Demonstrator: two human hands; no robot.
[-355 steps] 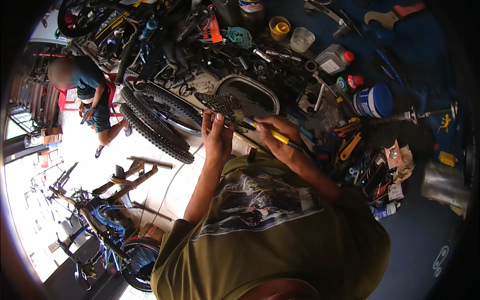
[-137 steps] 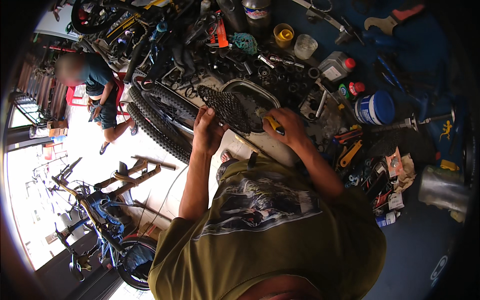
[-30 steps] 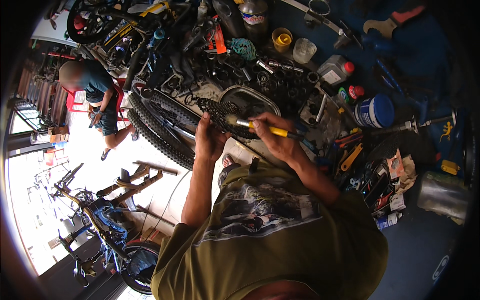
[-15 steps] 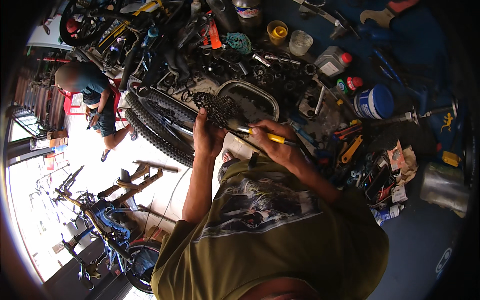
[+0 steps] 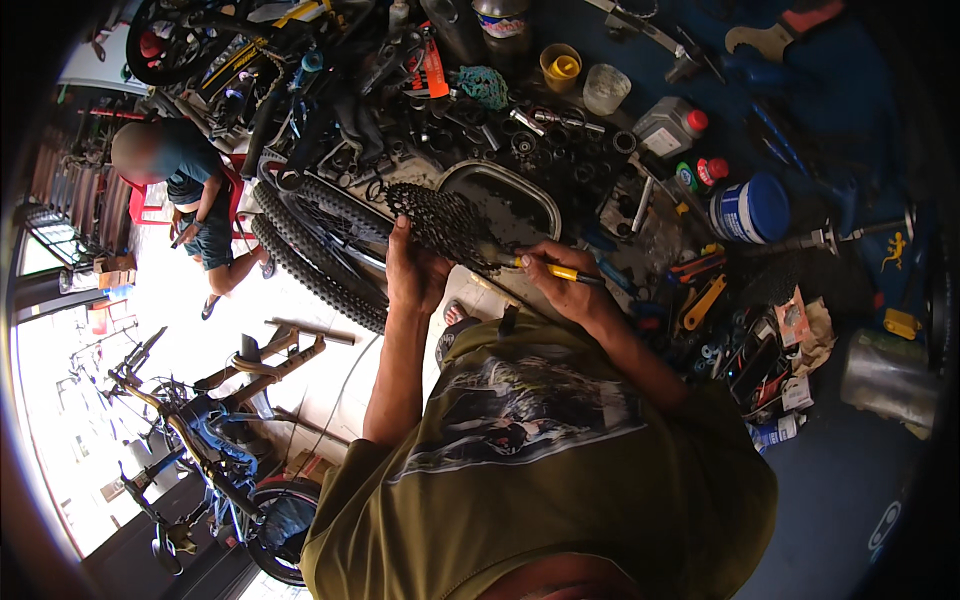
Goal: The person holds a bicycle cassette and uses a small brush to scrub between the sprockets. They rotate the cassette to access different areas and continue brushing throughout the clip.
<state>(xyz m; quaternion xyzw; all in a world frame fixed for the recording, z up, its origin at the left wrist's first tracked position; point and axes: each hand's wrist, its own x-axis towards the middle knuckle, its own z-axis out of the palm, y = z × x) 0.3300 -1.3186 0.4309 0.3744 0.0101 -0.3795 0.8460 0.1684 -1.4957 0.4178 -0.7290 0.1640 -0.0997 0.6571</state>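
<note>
A dark bicycle cassette (image 5: 436, 218) is gripped at its near edge by my left hand (image 5: 414, 272), the thumb lying up against the sprockets. My right hand (image 5: 562, 295) is closed around the yellow handle of a brush (image 5: 565, 272). The brush head points left, against or very near the right side of the cassette; its bristles are hard to make out. Just beyond both hands lies a metal-rimmed tray (image 5: 552, 205) with dark liquid or grime in it.
Bicycle tyres (image 5: 300, 250) stand left of my left hand. Loose tools and metal parts crowd the bench behind, with a grey bottle (image 5: 670, 127) and a blue-lidded tub (image 5: 752, 208) at the right. A seated person (image 5: 190, 190) and a bicycle (image 5: 205, 440) are at the left.
My right hand and the brush have shifted slightly to the right, along the cassette's side. My left hand keeps the cassette in nearly the same place.
</note>
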